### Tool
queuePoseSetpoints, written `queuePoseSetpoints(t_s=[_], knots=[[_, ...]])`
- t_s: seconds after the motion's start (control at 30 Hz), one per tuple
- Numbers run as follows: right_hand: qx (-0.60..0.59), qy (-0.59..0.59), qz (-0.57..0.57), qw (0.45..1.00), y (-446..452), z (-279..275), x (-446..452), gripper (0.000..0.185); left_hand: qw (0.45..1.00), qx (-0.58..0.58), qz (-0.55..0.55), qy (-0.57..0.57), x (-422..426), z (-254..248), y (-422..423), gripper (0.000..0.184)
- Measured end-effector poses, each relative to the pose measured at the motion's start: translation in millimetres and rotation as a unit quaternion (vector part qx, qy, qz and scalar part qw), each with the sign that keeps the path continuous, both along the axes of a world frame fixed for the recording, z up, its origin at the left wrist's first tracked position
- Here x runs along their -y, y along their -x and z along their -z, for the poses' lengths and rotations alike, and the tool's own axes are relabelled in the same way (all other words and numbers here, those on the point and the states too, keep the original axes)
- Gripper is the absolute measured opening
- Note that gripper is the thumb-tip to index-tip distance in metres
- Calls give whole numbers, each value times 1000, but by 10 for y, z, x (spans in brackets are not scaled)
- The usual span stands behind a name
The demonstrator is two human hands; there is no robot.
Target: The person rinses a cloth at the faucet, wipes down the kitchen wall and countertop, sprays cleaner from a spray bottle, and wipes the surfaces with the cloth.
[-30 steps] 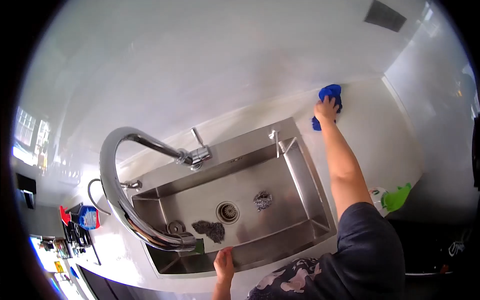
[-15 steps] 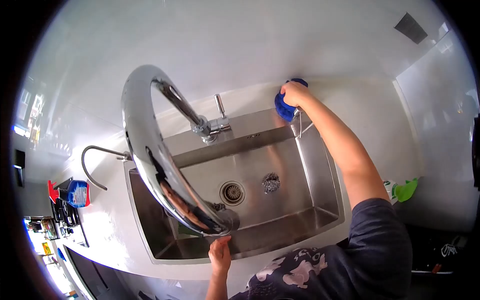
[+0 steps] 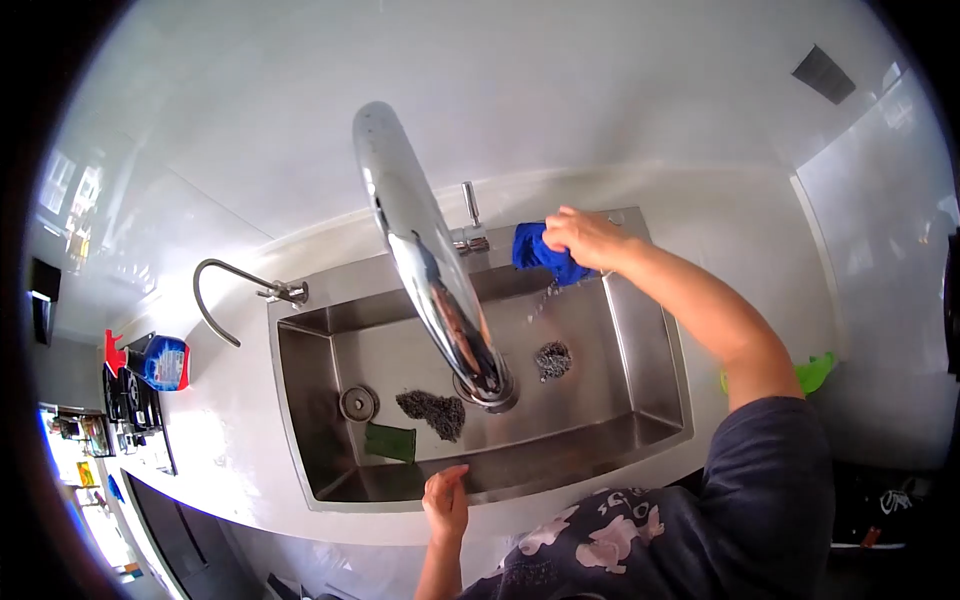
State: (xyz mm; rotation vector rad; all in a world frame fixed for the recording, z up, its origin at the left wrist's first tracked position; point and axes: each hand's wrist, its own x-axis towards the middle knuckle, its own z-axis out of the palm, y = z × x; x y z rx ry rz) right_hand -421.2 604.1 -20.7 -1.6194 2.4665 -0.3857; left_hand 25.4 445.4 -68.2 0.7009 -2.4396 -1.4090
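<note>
My right hand (image 3: pixel 592 238) is closed on a blue cloth (image 3: pixel 542 252), bunched over the sink's back rim, right of the faucet lever (image 3: pixel 470 205). Water drips from below the cloth into the stainless steel sink (image 3: pixel 515 440). Near the front rim is my left hand (image 3: pixel 445 503), fingers loosely bent, thumb apart, holding nothing visible. Inside the sink lie a dark steel wool pad (image 3: pixel 435 412), a smaller steel scrubber (image 3: pixel 553 360), a green scouring pad (image 3: pixel 390 442) and a round drain strainer (image 3: pixel 358 404).
The tall chrome faucet (image 3: pixel 425 255) arches over the sink, hiding part of the drain. A thin curved spout (image 3: pixel 212 295) stands at the left. Left on the counter is a blue spray bottle with a red trigger (image 3: pixel 165 362). Something bright green (image 3: pixel 815 373) sits beyond my right arm.
My right hand has moved the blue cloth left along the back rim, and water now falls from it. The view has shifted, uncovering the strainer and pads behind the faucet.
</note>
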Motion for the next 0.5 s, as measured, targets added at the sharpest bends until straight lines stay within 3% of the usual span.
queuePoseSetpoints(t_s=[0.07,0.13,0.17,0.2,0.3,0.43,0.5], knots=[[-36,34,16,999,97,-292,180,10,1000,10,-14,0,8,-23,-41,23],[-41,122,-10,992,357,-128,383,16,999,26,-26,-1,3,-43,-86,23],[-80,140,-34,986,388,29,446,29,999,35,-30,-4,-10,-48,-94,23],[-64,88,-12,994,385,247,492,37,998,43,-33,-6,-26,-49,-98,23],[-105,92,83,987,80,745,631,56,997,65,-46,-15,-80,-75,-147,24],[-106,125,179,970,-95,828,700,60,992,84,-33,-86,-157,65,-244,24],[-111,162,168,966,-267,898,576,49,997,19,-33,-61,-179,59,-143,23]])
